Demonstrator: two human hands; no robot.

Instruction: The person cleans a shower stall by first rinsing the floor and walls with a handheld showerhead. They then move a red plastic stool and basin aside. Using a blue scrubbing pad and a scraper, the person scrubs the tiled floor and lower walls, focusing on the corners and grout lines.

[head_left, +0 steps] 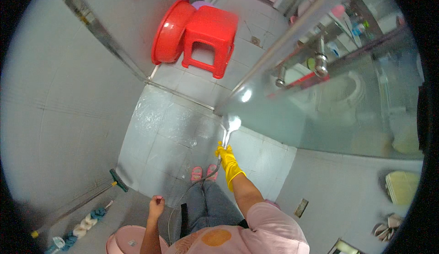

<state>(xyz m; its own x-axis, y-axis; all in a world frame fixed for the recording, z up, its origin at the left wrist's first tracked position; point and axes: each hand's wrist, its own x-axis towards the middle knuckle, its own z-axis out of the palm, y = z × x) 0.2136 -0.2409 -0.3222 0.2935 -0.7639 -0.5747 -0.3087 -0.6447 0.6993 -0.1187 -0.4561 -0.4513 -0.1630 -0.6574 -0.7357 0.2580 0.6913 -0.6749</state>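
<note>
A yellow rubber glove covers my right hand, which is closed round the handle of a shower head. The head points away from me, over the pale tiled floor. From the handle a thin grey hose runs down past my legs. Wet, shiny patches show on the tiles to the left of the shower head. My bare left hand hangs at my left side with its fingers curled in, and I see nothing in it. Below it stands a pink basin.
Beyond the metal door track stand a red plastic stool and a red basin tipped against the wall. A glass door with metal handles stands at right. A long-handled brush leans at left.
</note>
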